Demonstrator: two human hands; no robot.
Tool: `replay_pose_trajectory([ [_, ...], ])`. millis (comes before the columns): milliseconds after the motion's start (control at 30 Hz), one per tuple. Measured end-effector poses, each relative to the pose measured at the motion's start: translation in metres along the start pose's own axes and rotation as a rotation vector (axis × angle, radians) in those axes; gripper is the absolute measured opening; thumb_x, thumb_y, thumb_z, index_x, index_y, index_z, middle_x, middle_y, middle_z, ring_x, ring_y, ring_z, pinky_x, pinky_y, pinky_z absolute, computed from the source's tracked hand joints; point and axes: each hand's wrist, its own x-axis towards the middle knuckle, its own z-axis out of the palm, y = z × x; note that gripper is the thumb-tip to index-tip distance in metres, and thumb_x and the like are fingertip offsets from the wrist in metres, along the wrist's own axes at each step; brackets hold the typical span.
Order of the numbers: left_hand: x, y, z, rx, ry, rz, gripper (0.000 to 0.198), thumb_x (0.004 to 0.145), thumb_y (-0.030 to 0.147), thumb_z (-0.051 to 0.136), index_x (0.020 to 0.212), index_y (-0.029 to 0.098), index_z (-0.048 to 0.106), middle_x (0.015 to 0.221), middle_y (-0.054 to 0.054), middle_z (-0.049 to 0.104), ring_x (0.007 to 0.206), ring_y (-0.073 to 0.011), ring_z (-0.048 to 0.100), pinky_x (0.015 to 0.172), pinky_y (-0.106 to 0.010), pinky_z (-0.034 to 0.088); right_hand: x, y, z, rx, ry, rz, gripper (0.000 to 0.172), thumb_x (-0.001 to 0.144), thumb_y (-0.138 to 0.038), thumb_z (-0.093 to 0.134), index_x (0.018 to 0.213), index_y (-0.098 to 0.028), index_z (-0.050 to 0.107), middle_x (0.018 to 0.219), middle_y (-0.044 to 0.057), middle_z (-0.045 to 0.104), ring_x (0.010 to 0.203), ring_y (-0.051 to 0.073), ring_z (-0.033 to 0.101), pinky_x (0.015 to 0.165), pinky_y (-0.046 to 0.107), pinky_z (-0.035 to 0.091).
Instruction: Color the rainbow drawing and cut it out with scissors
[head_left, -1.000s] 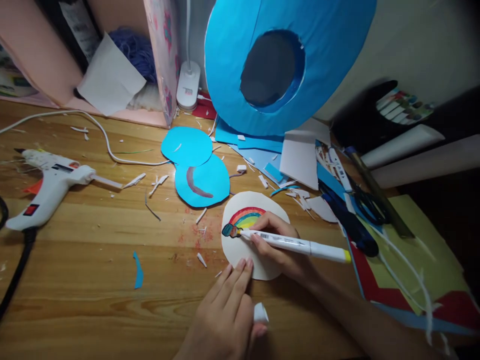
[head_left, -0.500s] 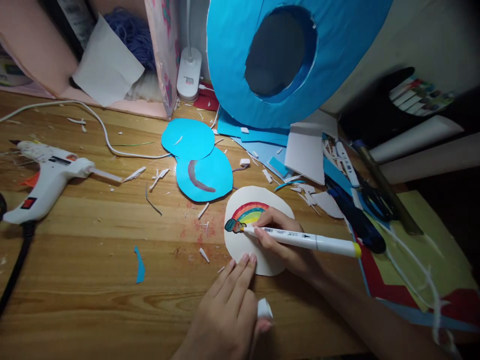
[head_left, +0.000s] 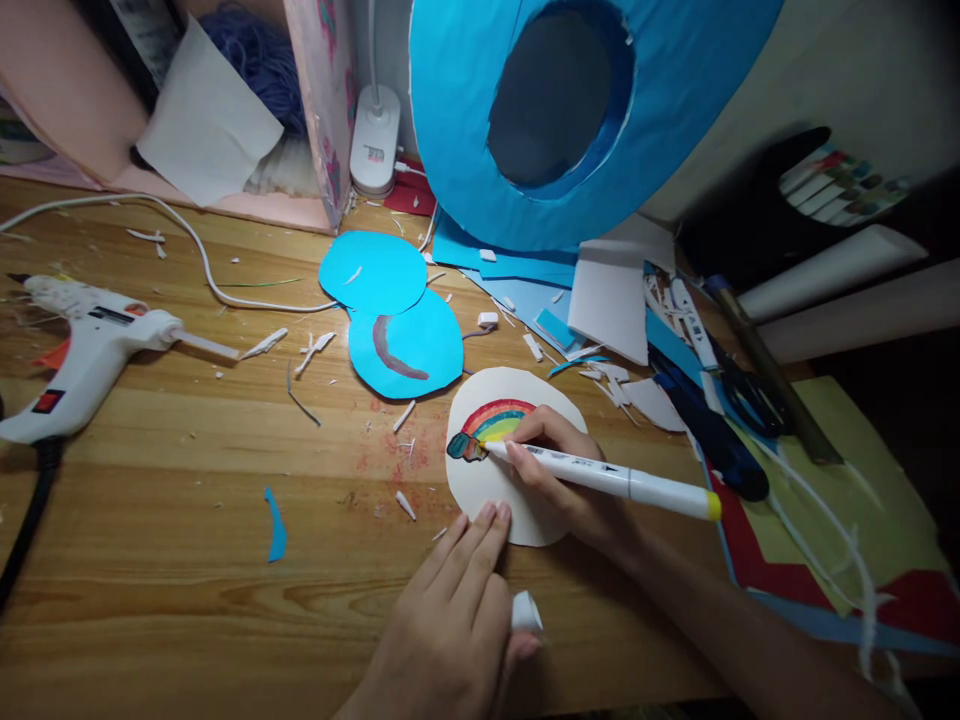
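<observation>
A rounded white paper piece [head_left: 502, 490] with a coloured rainbow drawing [head_left: 495, 420] lies on the wooden table. My right hand [head_left: 570, 480] is closed in a writing grip around a white marker [head_left: 622, 480] with a yellow end. Its tip touches the drawing near the rainbow's left foot, beside a small dark-outlined shape [head_left: 466, 447]. The outstretched fingertips of my left hand [head_left: 457, 610] press on the paper's lower edge. Between its thumb and palm sits a white marker cap [head_left: 526, 612], partly hidden by the hand.
Two overlapping blue paper pieces [head_left: 405, 345] lie behind the paper, below a large blue ring [head_left: 450, 130]. A white glue gun [head_left: 90, 340] rests at left. Paper scraps are scattered around. Scissors [head_left: 750, 400] and a dark-blue-handled tool [head_left: 712, 440] lie at right near coloured sheets [head_left: 847, 510].
The view has shifted slightly. The marker's tip stays at the rainbow's left foot, with the pen turned a little. The left hand keeps its place on the paper.
</observation>
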Motion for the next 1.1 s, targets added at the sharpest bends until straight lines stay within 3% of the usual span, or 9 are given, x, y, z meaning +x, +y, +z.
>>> replay_pose_trajectory([
  [1100, -0.0007, 0.0006, -0.0014, -0.018, -0.002, -0.012, 0.027, 0.095, 0.021, 0.035, 0.082, 0.012, 0.057, 0.123, -0.021, 0.061, 0.12, -0.0264, 0.054, 0.097, -0.037, 0.049, 0.0005, -0.0036, 0.0, -0.069, -0.079, -0.022, 0.012, 0.085, -0.028, 0.056, 0.075, -0.02, 0.054, 0.068, 0.0, 0.061, 0.06, 0.014, 0.056, 0.056, 0.026, 0.042],
])
